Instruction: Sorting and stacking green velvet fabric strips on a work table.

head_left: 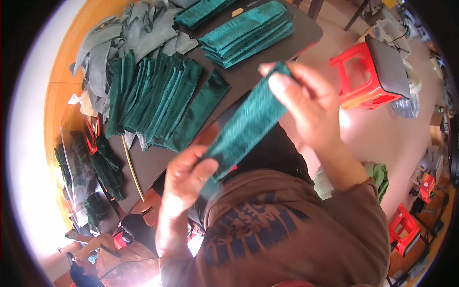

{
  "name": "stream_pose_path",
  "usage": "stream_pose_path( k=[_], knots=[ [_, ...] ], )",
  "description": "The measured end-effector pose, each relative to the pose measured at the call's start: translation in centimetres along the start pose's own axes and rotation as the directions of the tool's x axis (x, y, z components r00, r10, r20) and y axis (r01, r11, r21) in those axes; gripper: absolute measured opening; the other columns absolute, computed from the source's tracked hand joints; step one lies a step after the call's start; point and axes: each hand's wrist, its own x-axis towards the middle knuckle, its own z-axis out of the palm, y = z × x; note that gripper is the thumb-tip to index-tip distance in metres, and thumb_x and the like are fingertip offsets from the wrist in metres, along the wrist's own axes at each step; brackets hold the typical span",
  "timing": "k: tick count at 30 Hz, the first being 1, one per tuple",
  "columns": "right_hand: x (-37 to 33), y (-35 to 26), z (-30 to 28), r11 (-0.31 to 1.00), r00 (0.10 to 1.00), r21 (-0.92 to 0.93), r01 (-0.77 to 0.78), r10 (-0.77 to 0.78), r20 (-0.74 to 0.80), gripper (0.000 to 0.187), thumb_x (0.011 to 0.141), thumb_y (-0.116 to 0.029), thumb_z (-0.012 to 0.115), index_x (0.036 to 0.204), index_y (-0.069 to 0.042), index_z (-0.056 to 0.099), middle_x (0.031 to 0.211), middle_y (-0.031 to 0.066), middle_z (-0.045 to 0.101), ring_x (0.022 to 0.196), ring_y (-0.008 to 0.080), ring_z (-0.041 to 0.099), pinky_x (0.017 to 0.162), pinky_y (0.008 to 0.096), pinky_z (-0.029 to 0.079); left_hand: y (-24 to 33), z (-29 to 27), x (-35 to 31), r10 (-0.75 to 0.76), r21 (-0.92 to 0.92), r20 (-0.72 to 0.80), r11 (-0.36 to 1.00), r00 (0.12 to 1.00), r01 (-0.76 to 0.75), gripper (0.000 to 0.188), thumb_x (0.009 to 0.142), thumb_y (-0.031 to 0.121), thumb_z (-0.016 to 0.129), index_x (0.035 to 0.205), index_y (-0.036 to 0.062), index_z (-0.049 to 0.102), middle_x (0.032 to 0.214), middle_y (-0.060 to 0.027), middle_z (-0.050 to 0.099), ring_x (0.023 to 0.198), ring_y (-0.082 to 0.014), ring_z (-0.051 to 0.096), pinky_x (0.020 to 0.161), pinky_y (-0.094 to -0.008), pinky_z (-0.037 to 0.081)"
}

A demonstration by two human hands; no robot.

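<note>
Stretched at a slant between my hands is a dark green velvet strip (pixel 251 124), held in front of my body over the table's near edge. My left hand (pixel 190 173) pinches its lower end, thumb on top. The upper end is gripped by my right hand (pixel 306 98), with the thumb pressed on the cloth. Beyond my left hand, a fanned row of similar green velvet strips (pixel 155 98) lies on the dark table (pixel 306 36). One strip (pixel 203 112) rests at the row's right end. Farther back sits a neat stack of green strips (pixel 246 31).
Grey cloth pieces (pixel 131 36) are heaped at the far left, and another green bundle (pixel 203 12) lies at the back. A thin yellowish stick (pixel 134 167) is at the table's left. A red stool (pixel 354 71) with a dark top stands right; a smaller red stool (pixel 404 229) is lower right.
</note>
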Motion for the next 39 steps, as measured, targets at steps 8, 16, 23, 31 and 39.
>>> stream_pose_path(
  k=[8, 16, 23, 31, 39],
  knots=[
    [13.1, -0.6, -4.0, 0.882, 0.955, -0.369, 0.294, -0.286, 0.077, 0.023, 0.091, -0.011, 0.064, 0.110, 0.001, 0.062, 0.083, -0.0004, 0.059, 0.072, 0.0061, 0.053, 0.064, 0.0213, 0.045, 7.5, -0.4, 12.4, 0.211, 0.218, 0.018, 0.953, 0.977, -0.210, 0.040, 0.092, 0.021, 0.062, 0.124, -0.0008, 0.050, 0.087, -0.0029, 0.060, 0.073, -0.0092, 0.057, 0.064, -0.0239, 0.047],
    [17.9, 2.3, -6.8, 0.620, 0.962, -0.751, 0.228, -0.264, 0.074, 0.025, 0.086, -0.015, 0.068, 0.104, 0.002, 0.064, 0.081, 0.0039, 0.063, 0.072, 0.0096, 0.057, 0.064, 0.0251, 0.046, 7.7, -1.2, 19.7, 0.037, 0.333, -0.072, 0.943, 0.997, -0.011, 0.034, 0.090, 0.027, 0.063, 0.114, 0.0048, 0.056, 0.073, 0.0012, 0.053, 0.053, -0.0033, 0.044, 0.047, -0.0180, 0.034],
    [16.7, 1.5, -6.1, 0.102, 0.885, -0.931, 0.349, -0.363, 0.292, 0.031, 0.081, -0.022, 0.069, 0.101, 0.001, 0.064, 0.096, 0.0154, 0.062, 0.091, 0.0317, 0.059, 0.080, 0.0383, 0.046, 7.0, -1.6, 20.3, 0.135, 0.709, -0.129, 0.705, 0.982, -0.004, 0.034, 0.085, 0.029, 0.063, 0.106, 0.0021, 0.059, 0.080, -0.0094, 0.061, 0.073, -0.0196, 0.060, 0.065, -0.0308, 0.048],
    [14.6, 1.1, -4.2, -0.072, 0.491, -0.499, 0.864, -0.102, 0.865, 0.047, 0.080, -0.040, 0.070, 0.106, -0.002, 0.061, 0.109, 0.0155, 0.059, 0.109, 0.0333, 0.054, 0.093, 0.0444, 0.041, 5.1, -2.1, 21.3, 0.678, 0.852, 0.200, 0.236, 0.707, -0.467, 0.025, 0.088, 0.023, 0.058, 0.100, 0.0028, 0.065, 0.093, -0.0142, 0.066, 0.087, -0.0312, 0.063, 0.079, -0.0381, 0.049],
    [14.8, 0.9, -4.9, -0.016, 0.571, -0.581, 0.814, 0.210, 0.794, 0.066, 0.066, -0.008, 0.071, 0.129, -0.005, 0.051, 0.130, 0.0135, 0.053, 0.121, 0.0297, 0.048, 0.108, 0.0434, 0.032, 4.8, -3.4, 22.1, 0.199, 0.648, 0.127, 0.725, 0.972, -0.233, 0.028, 0.097, 0.024, 0.053, 0.104, -0.0004, 0.065, 0.093, -0.0019, 0.067, 0.088, -0.0089, 0.058, 0.084, -0.0250, 0.045]
  ],
)
